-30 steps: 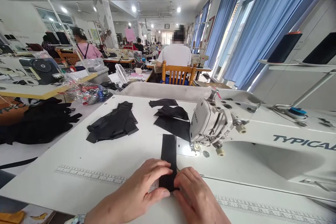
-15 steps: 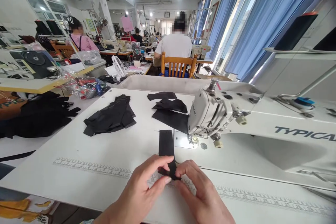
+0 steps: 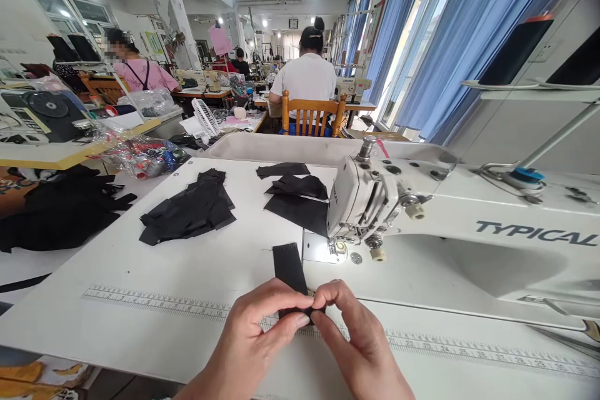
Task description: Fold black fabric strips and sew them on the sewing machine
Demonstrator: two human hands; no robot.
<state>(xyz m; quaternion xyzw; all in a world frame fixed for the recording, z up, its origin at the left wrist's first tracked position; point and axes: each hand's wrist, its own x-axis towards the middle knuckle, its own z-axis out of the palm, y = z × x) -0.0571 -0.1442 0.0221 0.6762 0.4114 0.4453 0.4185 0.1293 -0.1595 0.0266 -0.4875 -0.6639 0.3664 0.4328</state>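
Note:
A narrow black fabric strip (image 3: 289, 267) lies on the white sewing table, its far end flat and its near end pinched up by both hands. My left hand (image 3: 262, 328) is closed, thumb and forefinger gripping the near end from the left. From the right, my right hand (image 3: 349, 331) pinches the same end, its fingertips touching or almost touching the left ones. The fold between the fingers is partly hidden. Just beyond sits the white sewing machine (image 3: 359, 200), with its needle plate (image 3: 316, 249) to the right of the strip.
A pile of black fabric pieces (image 3: 190, 209) lies at the left, and more black pieces (image 3: 296, 209) rest beside the machine head. A printed ruler (image 3: 154, 300) runs along the near table. Further left is a plastic bag of spools (image 3: 150, 156). A person in white (image 3: 304, 81) sits ahead.
Both hands have drawn closer together at the strip's near end, which is now pinched between them. The strip has slid slightly nearer and tilted. The camera view has shifted a little.

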